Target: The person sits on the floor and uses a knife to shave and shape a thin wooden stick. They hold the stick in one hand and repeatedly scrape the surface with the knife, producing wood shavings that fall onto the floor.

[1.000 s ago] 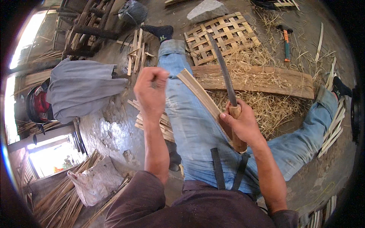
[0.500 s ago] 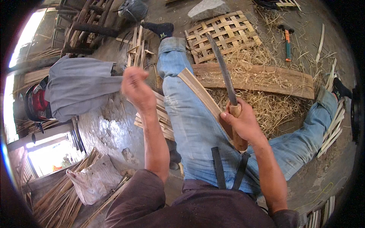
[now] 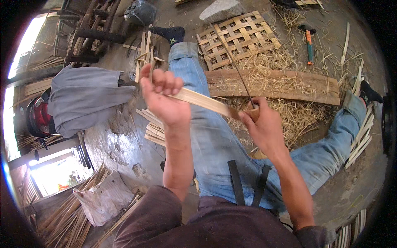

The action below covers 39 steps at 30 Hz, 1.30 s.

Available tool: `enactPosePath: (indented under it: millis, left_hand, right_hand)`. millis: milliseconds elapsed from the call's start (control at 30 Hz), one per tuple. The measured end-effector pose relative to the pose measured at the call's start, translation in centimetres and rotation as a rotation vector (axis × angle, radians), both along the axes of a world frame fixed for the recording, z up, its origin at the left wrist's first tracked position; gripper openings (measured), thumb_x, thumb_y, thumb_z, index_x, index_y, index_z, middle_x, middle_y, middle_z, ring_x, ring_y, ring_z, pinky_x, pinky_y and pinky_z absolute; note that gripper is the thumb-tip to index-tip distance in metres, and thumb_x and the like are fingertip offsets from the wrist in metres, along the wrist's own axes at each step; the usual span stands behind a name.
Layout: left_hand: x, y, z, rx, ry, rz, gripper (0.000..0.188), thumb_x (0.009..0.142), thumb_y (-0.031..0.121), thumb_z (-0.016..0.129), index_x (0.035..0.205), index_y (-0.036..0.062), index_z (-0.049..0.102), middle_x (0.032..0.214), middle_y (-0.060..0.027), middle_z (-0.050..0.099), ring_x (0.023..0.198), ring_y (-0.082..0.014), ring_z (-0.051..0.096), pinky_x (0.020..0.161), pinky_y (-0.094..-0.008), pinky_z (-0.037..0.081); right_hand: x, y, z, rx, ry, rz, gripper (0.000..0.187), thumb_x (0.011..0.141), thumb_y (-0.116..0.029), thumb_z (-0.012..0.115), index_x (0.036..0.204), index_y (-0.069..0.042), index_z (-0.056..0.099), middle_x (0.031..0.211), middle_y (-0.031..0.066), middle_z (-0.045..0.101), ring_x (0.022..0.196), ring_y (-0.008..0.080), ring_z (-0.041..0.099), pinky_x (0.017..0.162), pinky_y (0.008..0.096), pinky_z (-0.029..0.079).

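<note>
A flat bamboo strip [image 3: 202,100] spans the gap between my two hands, above my left thigh. My left hand [image 3: 167,97] has its fingers curled around the strip's far left end. In my right hand [image 3: 264,126] is a long-bladed knife [image 3: 235,62], gripped by its wooden handle, with the thin dark blade pointing up and away. The right thumb also presses the strip's near end against the handle. Beyond the hands lies a curved wooden plank [image 3: 281,84] strewn with shavings.
A woven bamboo panel [image 3: 240,39] lies past the plank, beside a grey stone [image 3: 222,10]. A hammer [image 3: 308,44] rests farther right. Split strips [image 3: 360,138] lie by my right leg, others [image 3: 154,128] by my left. A grey cloth [image 3: 89,97] drapes at left, near a white sack [image 3: 103,198].
My left hand has come right and closed around the bamboo strip's far end. The strip has swung flatter, and the knife has turned so its blade shows edge-on.
</note>
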State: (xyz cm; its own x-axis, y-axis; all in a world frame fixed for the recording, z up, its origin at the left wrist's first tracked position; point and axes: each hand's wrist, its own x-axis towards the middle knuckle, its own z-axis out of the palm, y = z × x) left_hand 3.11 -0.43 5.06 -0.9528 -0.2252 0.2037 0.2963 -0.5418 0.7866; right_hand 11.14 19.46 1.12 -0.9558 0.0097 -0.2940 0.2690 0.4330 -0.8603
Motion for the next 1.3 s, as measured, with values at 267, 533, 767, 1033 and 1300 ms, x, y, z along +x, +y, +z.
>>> enactPosePath:
  millis: [267,533,767,1033,1300]
  left_hand:
    - [-0.7,1.5,-2.1,-0.106,0.181,0.143,0.033,0.092,0.012,0.043,0.124,0.0111,0.048,0.065,0.0037,0.030,0.058,-0.0073,0.030,0.054,-0.0232,0.030]
    - [0.3,0.5,-4.2,-0.088,0.216,0.040,0.024,0.093,0.022,0.052,0.114,0.0115,0.054,0.061,0.0043,0.032,0.058,-0.0101,0.032,0.055,-0.0246,0.031]
    - [1.4,1.2,-2.4,-0.199,0.358,0.054,0.020,0.098,0.021,0.047,0.113,0.0088,0.051,0.058,0.0032,0.030,0.055,-0.0092,0.027,0.053,-0.0273,0.028]
    - [2.1,2.4,-1.0,-0.075,0.195,0.183,0.024,0.089,0.014,0.051,0.112,0.0098,0.049,0.059,0.0032,0.031,0.056,-0.0095,0.030,0.056,-0.0284,0.029]
    - [3.6,0.4,-1.3,-0.108,0.292,-0.071,0.018,0.090,0.024,0.052,0.097,0.0088,0.045,0.056,0.0031,0.029,0.051,-0.0082,0.024,0.056,-0.0297,0.022]
  right_hand:
    - [1.0,1.9,7.8,0.215,-0.105,0.322,0.030,0.082,-0.011,0.060,0.105,0.002,0.044,0.087,0.0224,0.063,0.075,0.0422,0.064,0.067,0.0490,0.052]
    - [1.9,1.2,12.1,0.309,0.011,0.380,0.025,0.088,-0.014,0.054,0.110,-0.005,0.048,0.078,0.0106,0.055,0.071,0.0298,0.065,0.059,0.0400,0.055]
    - [2.5,2.6,1.4,0.028,-0.132,0.226,0.039,0.082,-0.019,0.064,0.113,-0.001,0.048,0.098,0.0231,0.061,0.088,0.0438,0.063,0.075,0.0509,0.051]
    - [3.3,1.5,-5.2,0.045,-0.136,0.193,0.035,0.082,-0.013,0.064,0.110,0.001,0.047,0.097,0.0283,0.062,0.085,0.0468,0.062,0.074,0.0520,0.050]
    - [3.6,-1.5,3.3,-0.209,-0.168,0.357,0.042,0.082,-0.016,0.068,0.115,0.004,0.052,0.095,0.0288,0.063,0.088,0.0456,0.063,0.077,0.0480,0.051]
